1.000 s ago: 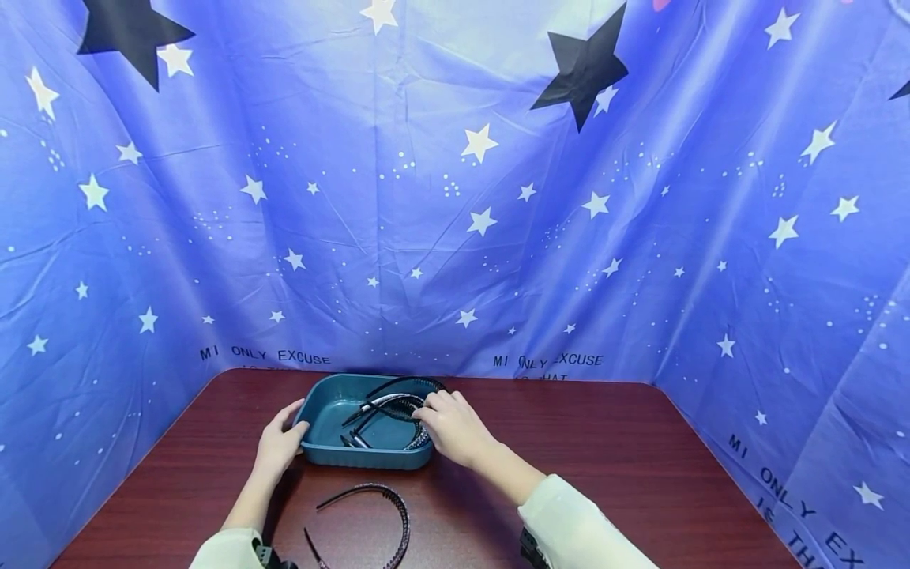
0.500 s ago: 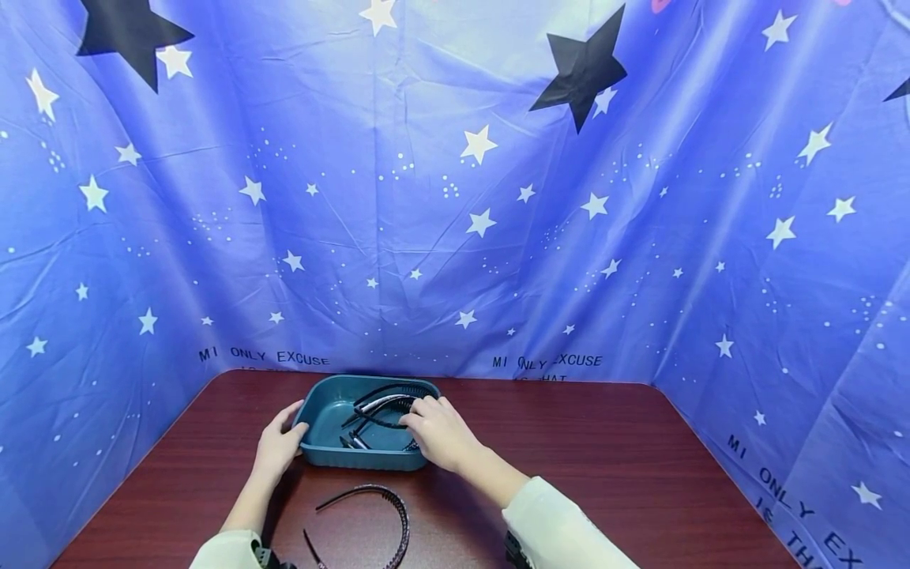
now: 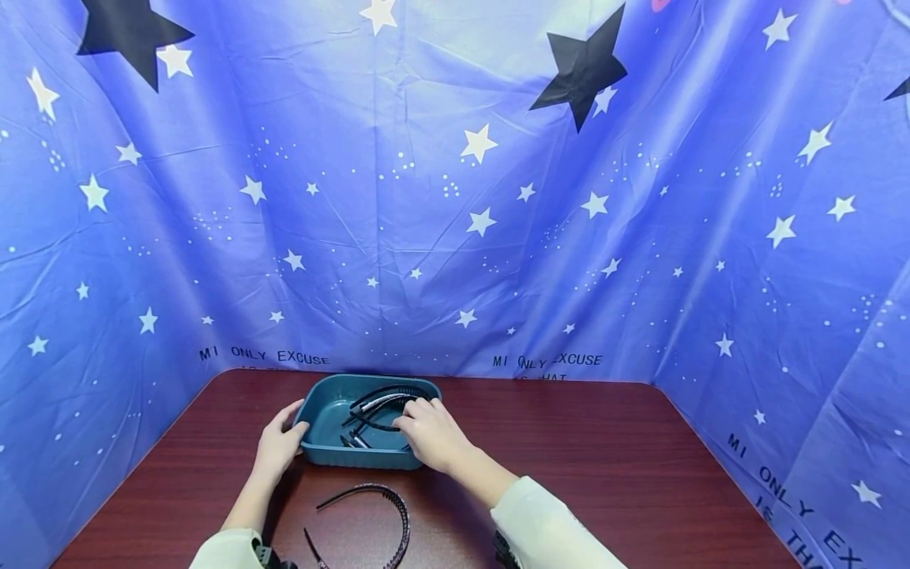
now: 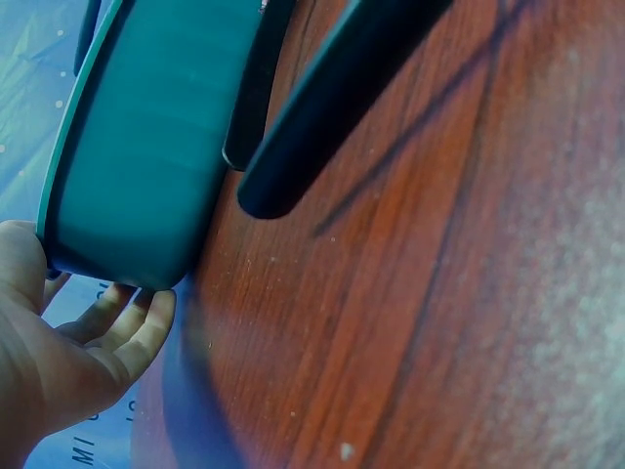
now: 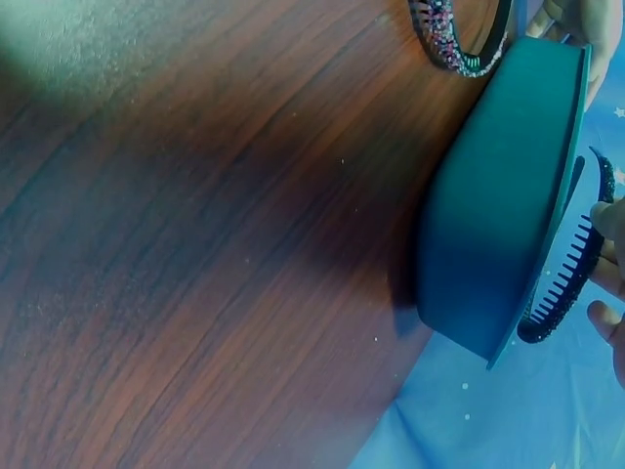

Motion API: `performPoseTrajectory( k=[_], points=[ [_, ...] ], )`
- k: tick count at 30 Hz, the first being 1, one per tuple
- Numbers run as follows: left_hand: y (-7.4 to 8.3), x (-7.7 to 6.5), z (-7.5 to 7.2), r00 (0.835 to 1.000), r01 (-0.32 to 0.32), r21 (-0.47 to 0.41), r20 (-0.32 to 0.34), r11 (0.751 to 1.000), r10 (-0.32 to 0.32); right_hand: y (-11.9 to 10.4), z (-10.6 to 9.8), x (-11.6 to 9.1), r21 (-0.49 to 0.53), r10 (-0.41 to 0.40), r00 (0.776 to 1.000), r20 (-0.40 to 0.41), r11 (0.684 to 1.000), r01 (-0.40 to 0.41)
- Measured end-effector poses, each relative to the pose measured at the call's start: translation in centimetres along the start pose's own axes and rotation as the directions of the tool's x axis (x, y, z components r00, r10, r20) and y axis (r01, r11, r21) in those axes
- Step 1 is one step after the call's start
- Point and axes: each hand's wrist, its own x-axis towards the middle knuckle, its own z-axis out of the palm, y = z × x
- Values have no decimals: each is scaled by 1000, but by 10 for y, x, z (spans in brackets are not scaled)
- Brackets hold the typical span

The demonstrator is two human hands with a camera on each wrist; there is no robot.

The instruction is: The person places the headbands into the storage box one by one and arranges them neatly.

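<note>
A teal plastic basin (image 3: 362, 458) stands near the back of the table. My left hand (image 3: 279, 446) grips its left end, with the thumb at the rim and the fingers against the outside wall, as the left wrist view shows. Inside lie several dark headbands (image 3: 366, 408), bunched toward the right. Over the right side of the basin, my right hand (image 3: 432, 433) holds a black toothed headband (image 5: 555, 315); the hand hides part of the bunch. Another headband (image 3: 407, 521), dark and glittery, lies on the table in front of the basin.
The reddish-brown wooden table (image 3: 604, 458) extends to both sides and toward me. A blue star-printed cloth (image 3: 426, 237) hangs behind it and along both sides, close to the basin's far edge.
My right hand has moved left and slightly toward me over the basin, and the headbands beneath it have shifted left. My left hand and the headband on the table have stayed put.
</note>
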Motion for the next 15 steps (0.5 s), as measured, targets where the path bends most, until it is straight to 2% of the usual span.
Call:
performPoseTrajectory(
  k=[15],
  points=[
    [0,1,0,1000,3,3,0,1000,-3,-6,9,1,-41,21,1000,23,999,-21]
  ],
)
